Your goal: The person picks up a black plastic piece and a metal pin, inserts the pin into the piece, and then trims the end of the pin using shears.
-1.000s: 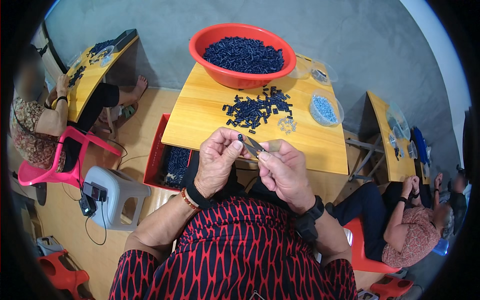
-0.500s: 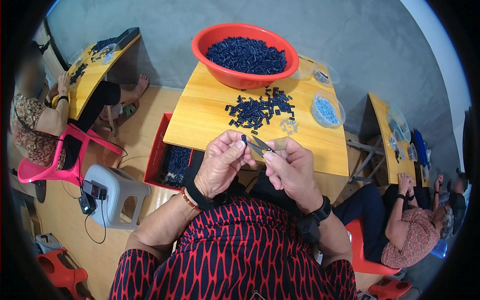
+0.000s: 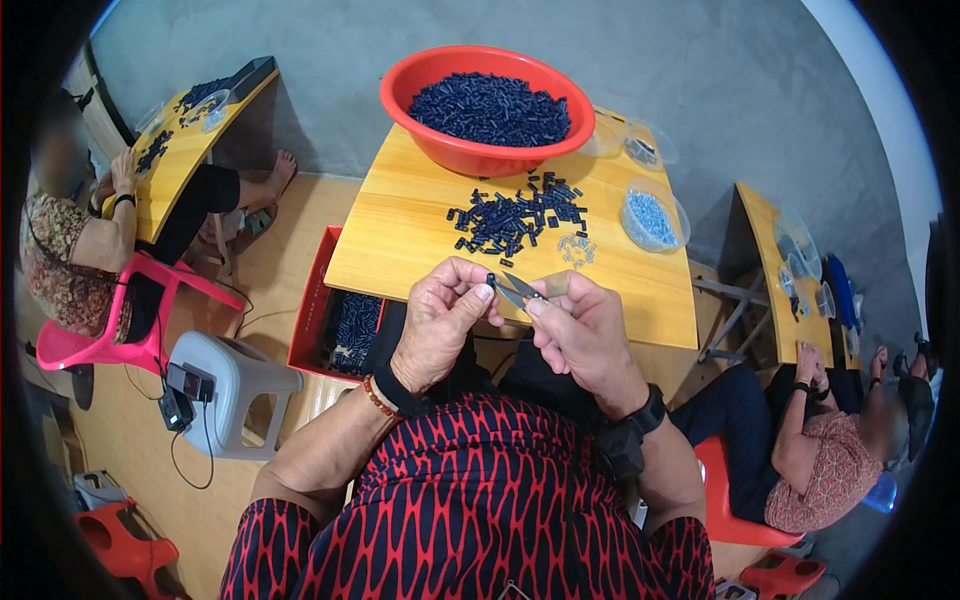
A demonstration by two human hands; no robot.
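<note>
Above the table's front edge, my left hand point(image 3: 445, 318) pinches a small dark cylindrical piece point(image 3: 491, 279) between thumb and forefinger. My right hand point(image 3: 582, 325) grips a small pair of scissors point(image 3: 524, 288), its handles mostly covered by the fingers. The blades are spread apart and point left, their tips close to the dark piece; whether they touch it I cannot tell. Beyond my hands, a loose pile of dark cylindrical pieces point(image 3: 500, 222) lies on the wooden table point(image 3: 390, 235), beside a few small clear bits point(image 3: 577, 250).
A red basin point(image 3: 470, 150) heaped with dark pieces stands at the table's back. Right of the pile are a tub of light-blue bits point(image 3: 650, 220) and clear containers point(image 3: 645, 150). A red box point(image 3: 325, 290) sits below left, near a grey stool point(image 3: 235, 390). People work at side tables.
My right hand has shifted slightly, its fingers curled a little more around the scissors. My left hand keeps hold of the dark piece in nearly the same place.
</note>
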